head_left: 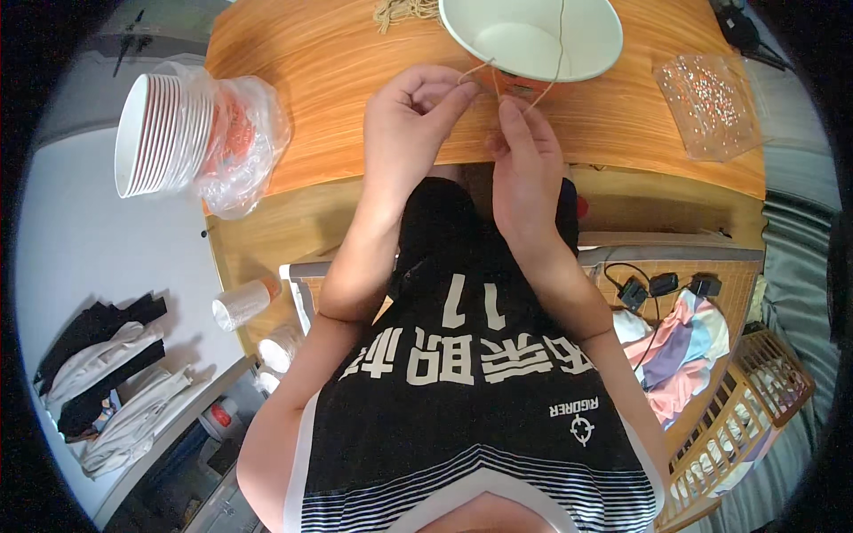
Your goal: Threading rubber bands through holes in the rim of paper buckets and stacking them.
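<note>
A large paper bucket (591, 40) with a pale inside and an orange-red outside stands tilted toward me near the table's front edge. A thin tan string (559, 55) crosses its opening and comes down over the near rim to my hands. My left hand (418, 120), just left of the bucket's near side, is closed with thumb and forefinger pinching one part of the string. Close by on the right, my right hand (529, 160) is closed on another stretch of it. Whether the string passes through the bucket's wall I cannot tell.
On the wooden table (329, 89) lies a bundle of tan strings (404, 11) at the back. A stack of white paper buckets (164, 133) in clear plastic is at the left. A clear bag of small beads (706, 107) lies at the right. Cables (653, 284) and clothes (680, 355) are lower right.
</note>
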Available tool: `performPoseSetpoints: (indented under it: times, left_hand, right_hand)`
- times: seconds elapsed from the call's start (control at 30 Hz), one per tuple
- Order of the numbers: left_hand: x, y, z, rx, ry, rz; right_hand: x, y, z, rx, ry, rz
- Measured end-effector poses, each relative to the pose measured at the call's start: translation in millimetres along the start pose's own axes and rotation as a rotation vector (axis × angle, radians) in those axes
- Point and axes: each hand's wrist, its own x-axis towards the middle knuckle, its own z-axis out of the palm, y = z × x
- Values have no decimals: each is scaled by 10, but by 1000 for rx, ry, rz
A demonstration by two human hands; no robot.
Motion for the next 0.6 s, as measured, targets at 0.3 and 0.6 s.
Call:
performPoseSetpoints:
  times: [0.3,0.6]
  left_hand:
    - [-6,-167,123,-277,59,-66]
    - [-30,-154,106,-685,-99,-235]
  right_hand:
    - [-60,-43,28,24,-94,20]
    - [27,51,-29,-71,-104,-5]
